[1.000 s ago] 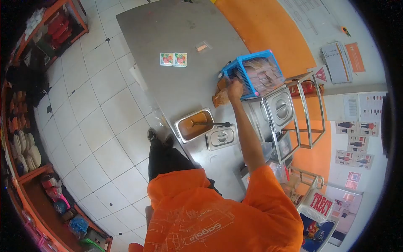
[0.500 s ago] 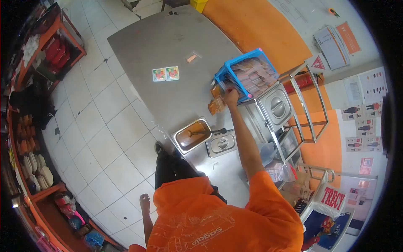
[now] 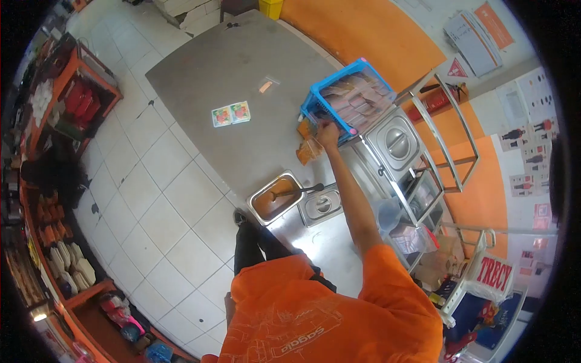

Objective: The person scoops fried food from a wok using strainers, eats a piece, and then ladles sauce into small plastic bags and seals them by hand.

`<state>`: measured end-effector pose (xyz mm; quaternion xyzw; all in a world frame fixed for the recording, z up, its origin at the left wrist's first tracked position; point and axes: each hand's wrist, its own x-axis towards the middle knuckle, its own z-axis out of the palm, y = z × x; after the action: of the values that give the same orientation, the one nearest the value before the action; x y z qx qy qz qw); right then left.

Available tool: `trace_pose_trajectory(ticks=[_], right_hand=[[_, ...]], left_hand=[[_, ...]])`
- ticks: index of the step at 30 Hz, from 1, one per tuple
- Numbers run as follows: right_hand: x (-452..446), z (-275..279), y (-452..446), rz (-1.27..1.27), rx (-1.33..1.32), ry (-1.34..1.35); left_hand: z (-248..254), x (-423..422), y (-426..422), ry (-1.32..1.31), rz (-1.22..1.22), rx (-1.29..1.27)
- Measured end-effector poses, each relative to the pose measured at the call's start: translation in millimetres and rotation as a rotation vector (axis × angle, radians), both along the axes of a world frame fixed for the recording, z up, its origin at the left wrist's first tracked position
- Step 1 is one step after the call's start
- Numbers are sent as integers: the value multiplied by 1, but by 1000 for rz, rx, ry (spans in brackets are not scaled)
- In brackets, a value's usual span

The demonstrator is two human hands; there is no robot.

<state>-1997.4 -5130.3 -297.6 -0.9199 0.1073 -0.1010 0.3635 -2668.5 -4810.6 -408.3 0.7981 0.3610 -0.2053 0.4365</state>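
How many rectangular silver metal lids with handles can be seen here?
2. One metal lid is beside the open steel pan; the other is below and right of the blue plastic basket in this view. More may be hidden behind the right forearm.

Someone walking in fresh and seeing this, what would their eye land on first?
The bright orange shirt likely draws the eye first, filling the lower middle of the view. Next would come the blue basket full of packets, above and right of centre, with the right hand at its lower edge. The white package with bold red TRECY lettering also stands out, at the lower right.
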Motion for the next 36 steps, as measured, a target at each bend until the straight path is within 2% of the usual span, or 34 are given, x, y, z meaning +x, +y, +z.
trace_pose_trajectory(ticks=[2,8,10,11,14,17,20,23,32,35,36], right_hand=[[4,-20,-9,35,-51,44],[7,-25,0,-91,-154,92],[5,-22,3,73,-82,40],[6,-20,2,151,-50,10],[7,-8,3,154,149,24],[5,-7,2,-57,-11,94],[9,-33,-6,-53,-148,135],[9,-33,-4,-59,-105,168],[-13,14,3,-28,-75,226],[-36,35,7,86,-159,59],[-41,31,7,177,-49,-108]], left_hand=[[-1,7,3,29,12,-18],[-3,17,17,10,-12,-10],[5,21,18,-124,-85,49],[7,27,21,113,65,-58],[14,40,24,167,116,-91],[13,43,27,136,99,-79],[13,46,28,119,80,-72],[12,46,28,111,69,-64],[18,62,39,127,64,-76],[19,70,44,123,58,-83],[20,74,46,118,50,-83]])
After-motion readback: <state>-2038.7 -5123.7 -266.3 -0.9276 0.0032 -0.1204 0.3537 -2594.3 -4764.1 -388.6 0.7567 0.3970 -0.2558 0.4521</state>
